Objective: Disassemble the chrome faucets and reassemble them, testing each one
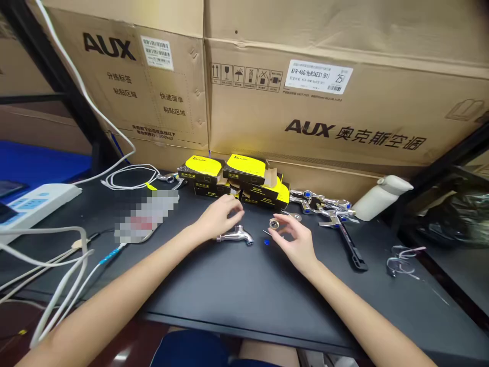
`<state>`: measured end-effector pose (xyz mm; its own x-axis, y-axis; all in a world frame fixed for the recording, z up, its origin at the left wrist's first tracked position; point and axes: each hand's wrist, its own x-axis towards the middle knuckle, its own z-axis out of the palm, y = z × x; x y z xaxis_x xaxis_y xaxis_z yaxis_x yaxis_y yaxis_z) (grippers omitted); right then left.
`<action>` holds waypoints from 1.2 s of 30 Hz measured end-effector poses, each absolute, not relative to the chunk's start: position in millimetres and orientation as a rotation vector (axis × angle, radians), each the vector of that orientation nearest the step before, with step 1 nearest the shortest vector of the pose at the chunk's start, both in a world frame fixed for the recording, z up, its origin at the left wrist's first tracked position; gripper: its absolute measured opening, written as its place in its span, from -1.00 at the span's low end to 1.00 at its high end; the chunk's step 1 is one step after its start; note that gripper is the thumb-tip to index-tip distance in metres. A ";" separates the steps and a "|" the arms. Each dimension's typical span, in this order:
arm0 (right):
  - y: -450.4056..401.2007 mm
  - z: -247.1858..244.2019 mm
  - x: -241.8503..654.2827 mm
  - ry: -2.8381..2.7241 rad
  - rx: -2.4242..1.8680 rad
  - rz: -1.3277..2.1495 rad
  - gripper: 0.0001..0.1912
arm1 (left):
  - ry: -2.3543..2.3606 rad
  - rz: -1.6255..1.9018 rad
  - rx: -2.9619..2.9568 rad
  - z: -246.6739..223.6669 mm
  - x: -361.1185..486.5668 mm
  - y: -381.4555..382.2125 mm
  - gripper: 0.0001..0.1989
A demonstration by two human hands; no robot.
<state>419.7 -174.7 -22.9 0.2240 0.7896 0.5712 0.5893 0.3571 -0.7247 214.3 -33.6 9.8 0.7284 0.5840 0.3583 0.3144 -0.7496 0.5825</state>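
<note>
Chrome tap (236, 235) lies on dark table (244, 290), just near-side of L hand (220, 216), fingers loosely curled; can't tell if they hold anything. R hand (296, 239) pinches small metal ring (274, 224) betw. thumb & finger. Step: prob. handling loose tap parts; next move calls for fine grip, clear of blue cap (266, 242). Yellow-black boxes (244, 169) limit far reach; more taps (333, 217) far R.

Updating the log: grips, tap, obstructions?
Left grip beside tap, hold unclear. Right grip pinching round metal part. Tap lying on tabletop; small blue disc between it and right grip.
</note>
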 end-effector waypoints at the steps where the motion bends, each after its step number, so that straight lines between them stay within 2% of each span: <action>1: -175.3 -22.1 418.3 -1.464 -1.326 0.213 -0.69 | 0.743 0.794 2.416 10.8 211.3 -27.0 -0.80; 7: -176.6 -22.6 410.8 -1.541 -1.330 0.175 -0.73 | 0.865 0.804 2.298 -3.4 195.9 0.2 -0.65; 13: -178.4 -25.4 406.3 -1.616 -1.349 0.235 -0.74 | 0.864 0.777 2.145 -15.5 195.8 -0.5 -0.74; 21: -179.6 -23.0 405.0 -1.631 -1.293 0.198 -0.77 | 0.702 0.669 1.746 0.4 206.1 -27.9 -0.55; 27: -181.3 -25.5 400.4 -1.635 -1.180 0.237 -0.72 | 0.505 0.565 1.431 9.2 211.5 -60.2 -0.65; 31: -183.1 -26.6 397.5 -1.665 -1.109 0.270 -0.64 | 0.402 0.599 1.440 11.0 213.4 -72.5 -0.72; 36: -183.5 -25.2 396.6 -1.682 -1.142 0.245 -0.65 | 0.531 0.711 1.581 13.1 213.4 -68.4 -0.69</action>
<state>396.6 -183.5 -25.2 -0.0051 0.7747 0.6323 0.5621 0.5251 -0.6390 213.4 -68.4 13.1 0.7026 0.6977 0.1396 -0.0639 -0.1336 0.9890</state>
